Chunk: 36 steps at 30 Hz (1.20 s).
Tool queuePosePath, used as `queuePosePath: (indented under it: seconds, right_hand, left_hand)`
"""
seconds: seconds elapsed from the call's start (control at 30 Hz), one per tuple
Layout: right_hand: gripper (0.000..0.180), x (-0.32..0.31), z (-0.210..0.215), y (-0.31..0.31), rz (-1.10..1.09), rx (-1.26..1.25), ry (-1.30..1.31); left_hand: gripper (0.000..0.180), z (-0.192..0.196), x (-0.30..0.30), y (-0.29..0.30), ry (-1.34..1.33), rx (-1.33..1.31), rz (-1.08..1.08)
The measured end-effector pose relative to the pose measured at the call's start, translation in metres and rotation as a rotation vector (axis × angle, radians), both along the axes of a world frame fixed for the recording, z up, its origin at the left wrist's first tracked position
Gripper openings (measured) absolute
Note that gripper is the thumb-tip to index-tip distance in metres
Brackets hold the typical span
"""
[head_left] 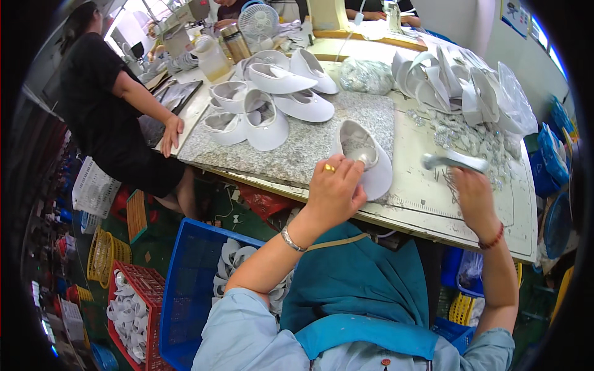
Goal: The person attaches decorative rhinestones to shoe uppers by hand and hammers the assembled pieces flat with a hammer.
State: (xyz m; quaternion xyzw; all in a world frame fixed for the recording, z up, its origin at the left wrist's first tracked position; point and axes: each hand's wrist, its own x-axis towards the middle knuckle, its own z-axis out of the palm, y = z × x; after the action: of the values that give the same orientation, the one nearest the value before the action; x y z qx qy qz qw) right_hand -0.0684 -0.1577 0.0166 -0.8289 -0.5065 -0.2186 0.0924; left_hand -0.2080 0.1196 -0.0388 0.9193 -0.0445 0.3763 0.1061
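1. the left hand rests against the near left side of a white shoe upper, fingers bent and drawn together at the rim of its opening; they seem to pinch there, but i cannot tell whether anything small sits between the tips.
2. the right hand is curled around one end of a silvery hammer-like tool, held over the table to the right; motion blurs it.
3. the upper lies between the hands, much nearer the left, which touches it. the tool is apart from it, its other end pointing left toward the upper.
4. the upper's long axis runs away from the person, leaning left at the far end: rounded toe near, opening farther off. the tool lies roughly crosswise to that axis.
5. the upper sits by the right edge of a speckled stone slab, its toe close to the table's front edge.
6. the widest room is the strip of table between upper and tool. beyond and left, finished-looking white uppers crowd the slab; far right, white pieces stand heaped behind loose scraps.
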Motion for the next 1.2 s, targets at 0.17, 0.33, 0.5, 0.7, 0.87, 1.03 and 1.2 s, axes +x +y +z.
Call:
queuePosePath:
  seconds: [0.17,0.33,0.5,0.7,0.87,1.03,1.2]
  right_hand:
    - [0.026,0.038,-0.039,-0.113,-0.482,0.168,0.272]
    - [0.032,0.065,-0.065,-0.209,-0.684,0.134,0.143]
    - [0.033,0.087,-0.085,-0.240,-0.692,0.099,0.020]
    - [0.029,0.094,-0.088,-0.229,-0.670,0.094,0.050]
    - [0.028,0.088,-0.094,-0.233,-0.670,0.164,0.041]
    - [0.027,0.085,-0.090,-0.218,-0.685,0.200,0.056]
    - [0.025,0.079,-0.090,-0.226,-0.691,0.242,0.034]
  left_hand:
    - [0.042,0.000,-0.025,-0.004,-0.051,0.065,-0.053]
    - [0.040,0.009,-0.064,-0.007,-0.012,0.028,-0.027]
    - [0.039,0.001,-0.097,-0.005,0.070,-0.032,0.100]
    - [0.036,0.012,-0.092,0.004,0.030,-0.030,0.088]
    - [0.030,0.057,-0.028,0.050,-0.044,-0.033,0.143]
    - [0.031,0.124,0.056,0.137,-0.250,0.208,0.305]
    - [0.045,0.119,0.113,0.178,0.614,0.209,0.784]
